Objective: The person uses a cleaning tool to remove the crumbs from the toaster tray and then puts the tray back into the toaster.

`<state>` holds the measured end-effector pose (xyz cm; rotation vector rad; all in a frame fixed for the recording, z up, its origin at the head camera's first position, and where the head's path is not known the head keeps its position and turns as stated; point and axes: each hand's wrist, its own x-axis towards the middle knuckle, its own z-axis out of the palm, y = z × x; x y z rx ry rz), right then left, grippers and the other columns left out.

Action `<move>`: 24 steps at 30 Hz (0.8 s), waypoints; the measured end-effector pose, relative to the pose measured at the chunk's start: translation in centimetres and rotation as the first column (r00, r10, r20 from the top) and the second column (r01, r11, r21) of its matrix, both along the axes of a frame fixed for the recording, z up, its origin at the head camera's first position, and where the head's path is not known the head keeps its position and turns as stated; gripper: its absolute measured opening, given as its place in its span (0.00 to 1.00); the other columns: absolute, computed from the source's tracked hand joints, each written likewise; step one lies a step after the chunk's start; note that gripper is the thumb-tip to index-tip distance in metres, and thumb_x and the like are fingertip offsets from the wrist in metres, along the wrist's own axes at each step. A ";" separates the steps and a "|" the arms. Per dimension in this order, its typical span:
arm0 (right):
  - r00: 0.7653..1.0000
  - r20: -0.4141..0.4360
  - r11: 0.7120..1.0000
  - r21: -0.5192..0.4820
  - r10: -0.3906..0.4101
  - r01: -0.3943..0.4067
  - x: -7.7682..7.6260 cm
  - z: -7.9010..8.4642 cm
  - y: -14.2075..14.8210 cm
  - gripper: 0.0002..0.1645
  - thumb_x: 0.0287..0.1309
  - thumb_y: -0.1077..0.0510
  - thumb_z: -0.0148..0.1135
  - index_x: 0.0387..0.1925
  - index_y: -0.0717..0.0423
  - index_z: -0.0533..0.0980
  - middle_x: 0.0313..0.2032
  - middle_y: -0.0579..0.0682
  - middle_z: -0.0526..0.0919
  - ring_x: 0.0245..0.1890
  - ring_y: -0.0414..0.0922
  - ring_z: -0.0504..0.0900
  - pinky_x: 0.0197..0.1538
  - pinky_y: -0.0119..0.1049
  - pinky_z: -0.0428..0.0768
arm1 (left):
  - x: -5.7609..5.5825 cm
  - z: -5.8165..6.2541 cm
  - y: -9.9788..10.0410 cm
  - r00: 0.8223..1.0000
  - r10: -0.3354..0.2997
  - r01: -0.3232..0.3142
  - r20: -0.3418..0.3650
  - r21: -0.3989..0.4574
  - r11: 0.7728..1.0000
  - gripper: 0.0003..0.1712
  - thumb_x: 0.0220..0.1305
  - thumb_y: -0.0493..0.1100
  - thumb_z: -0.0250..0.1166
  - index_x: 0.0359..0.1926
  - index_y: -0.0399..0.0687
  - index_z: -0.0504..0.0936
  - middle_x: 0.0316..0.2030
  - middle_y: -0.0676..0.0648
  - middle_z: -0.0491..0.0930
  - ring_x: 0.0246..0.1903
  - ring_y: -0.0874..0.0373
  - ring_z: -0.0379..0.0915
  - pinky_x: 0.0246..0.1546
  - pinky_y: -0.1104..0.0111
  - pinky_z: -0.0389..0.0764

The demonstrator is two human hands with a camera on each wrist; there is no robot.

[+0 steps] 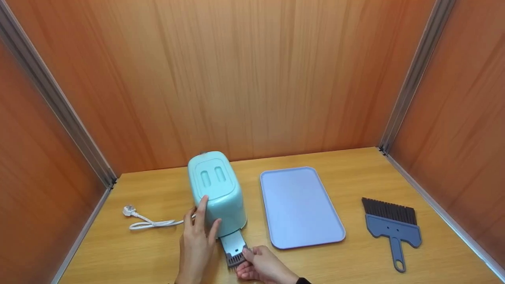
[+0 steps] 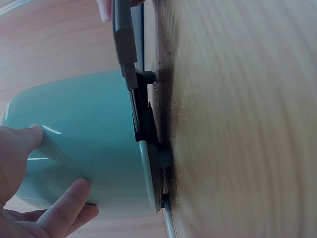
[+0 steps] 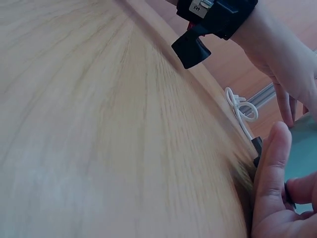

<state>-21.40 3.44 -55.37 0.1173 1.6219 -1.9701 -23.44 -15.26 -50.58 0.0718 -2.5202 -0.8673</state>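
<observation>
A mint-green toaster (image 1: 219, 213) with two rounded slot shapes on its top stands left of the table's middle. A crumb tray (image 1: 232, 241) with a silvery plate and a dark slotted end sticks out from under its near side. My right hand (image 1: 263, 265) pinches the dark end of the tray between thumb and fingers. Against the toaster's near left side rests my left hand (image 1: 197, 240), fingers spread, one fingertip at the top edge. In the left wrist view, the thumb and fingers of that hand touch the toaster wall (image 2: 104, 129), above its short feet.
A lavender tray (image 1: 302, 209) lies flat right of the toaster. Farther right is a blue-grey hand brush (image 1: 396, 230) with dark bristles. The toaster's white cord and plug (image 1: 129, 210) lie on the left. Wood-grain panels enclose the table (image 1: 335, 268). Small crumbs dot the wood near the toaster.
</observation>
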 end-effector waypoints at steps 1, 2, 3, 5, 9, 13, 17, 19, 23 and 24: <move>1.000 -0.001 1.000 -0.001 0.000 0.000 0.1 0.0 0.0 0.15 0.86 0.56 0.47 0.46 0.64 0.75 0.27 0.48 0.85 0.25 0.36 0.85 0.33 0.23 0.85 | 0.0 0.0 0.0 1.000 0.001 -0.001 0.007 0.002 1.000 0.45 0.73 0.46 0.72 0.82 0.70 0.59 0.67 0.26 0.69 0.56 0.29 0.82 0.55 0.38 0.86; 1.000 -0.001 1.000 0.000 0.000 0.000 0.2 0.0 0.1 0.15 0.86 0.56 0.47 0.46 0.64 0.75 0.26 0.48 0.85 0.25 0.36 0.85 0.33 0.23 0.85 | 0.0 0.1 0.0 1.000 0.002 -0.002 0.014 0.004 1.000 0.45 0.73 0.46 0.72 0.82 0.71 0.58 0.67 0.27 0.69 0.56 0.29 0.82 0.55 0.38 0.86; 1.000 0.003 1.000 0.001 0.002 -0.002 0.3 0.0 0.1 0.16 0.86 0.56 0.47 0.46 0.64 0.75 0.26 0.48 0.85 0.25 0.36 0.85 0.33 0.23 0.85 | 0.0 0.1 0.0 1.000 0.003 -0.004 0.020 0.004 1.000 0.45 0.73 0.46 0.72 0.82 0.71 0.58 0.67 0.26 0.69 0.57 0.29 0.81 0.55 0.38 0.86; 1.000 0.013 1.000 0.006 0.002 -0.002 0.5 0.0 0.2 0.16 0.86 0.56 0.47 0.46 0.64 0.75 0.27 0.48 0.85 0.24 0.35 0.85 0.33 0.23 0.84 | 0.0 0.2 0.0 1.000 0.002 -0.002 0.030 0.006 1.000 0.45 0.74 0.47 0.72 0.82 0.71 0.58 0.68 0.26 0.69 0.57 0.29 0.81 0.56 0.38 0.86; 1.000 0.025 1.000 0.018 0.002 -0.003 0.8 0.0 0.5 0.17 0.86 0.56 0.46 0.46 0.65 0.75 0.27 0.49 0.86 0.24 0.35 0.85 0.33 0.22 0.84 | 0.0 0.2 0.0 0.999 0.000 0.000 0.033 0.009 1.000 0.45 0.74 0.47 0.71 0.82 0.70 0.58 0.68 0.26 0.69 0.57 0.28 0.81 0.55 0.38 0.86; 1.000 0.016 0.999 0.040 0.007 -0.008 1.1 0.0 0.7 0.16 0.86 0.56 0.47 0.46 0.65 0.74 0.27 0.49 0.86 0.24 0.35 0.85 0.32 0.23 0.85 | 0.0 0.2 0.0 0.999 0.004 -0.004 0.039 0.012 1.000 0.45 0.74 0.47 0.71 0.82 0.70 0.58 0.68 0.26 0.68 0.57 0.28 0.81 0.55 0.38 0.86; 1.000 0.021 0.997 0.070 0.018 -0.019 1.2 0.0 0.9 0.15 0.86 0.56 0.48 0.46 0.64 0.75 0.27 0.49 0.87 0.24 0.35 0.85 0.33 0.23 0.85 | 0.0 0.1 0.0 0.999 0.008 -0.008 0.039 0.009 1.000 0.45 0.74 0.47 0.71 0.82 0.71 0.58 0.68 0.26 0.68 0.58 0.27 0.81 0.56 0.37 0.85; 1.000 0.020 0.996 0.084 0.023 -0.024 1.3 -0.1 1.0 0.15 0.85 0.55 0.49 0.46 0.63 0.76 0.27 0.48 0.87 0.25 0.35 0.85 0.34 0.23 0.85 | 0.0 0.0 0.0 0.999 0.007 -0.008 0.033 0.003 1.000 0.45 0.74 0.47 0.71 0.82 0.71 0.57 0.68 0.26 0.69 0.58 0.27 0.81 0.55 0.37 0.86; 0.999 0.004 0.994 0.100 0.033 -0.034 1.4 -0.2 1.2 0.15 0.85 0.56 0.48 0.45 0.63 0.76 0.26 0.46 0.86 0.25 0.34 0.85 0.34 0.22 0.85 | 0.0 -0.2 -0.1 1.000 0.002 -0.002 -0.012 -0.003 1.000 0.44 0.73 0.47 0.72 0.81 0.69 0.59 0.66 0.26 0.70 0.56 0.28 0.82 0.52 0.37 0.87; 0.999 -0.002 0.994 0.103 0.034 -0.034 1.5 -0.2 1.2 0.16 0.85 0.56 0.48 0.45 0.63 0.77 0.25 0.45 0.86 0.24 0.33 0.85 0.34 0.22 0.85 | 0.0 -0.2 -0.1 1.000 0.000 -0.001 -0.020 -0.003 1.000 0.44 0.73 0.47 0.72 0.81 0.69 0.60 0.66 0.26 0.71 0.56 0.28 0.82 0.52 0.37 0.87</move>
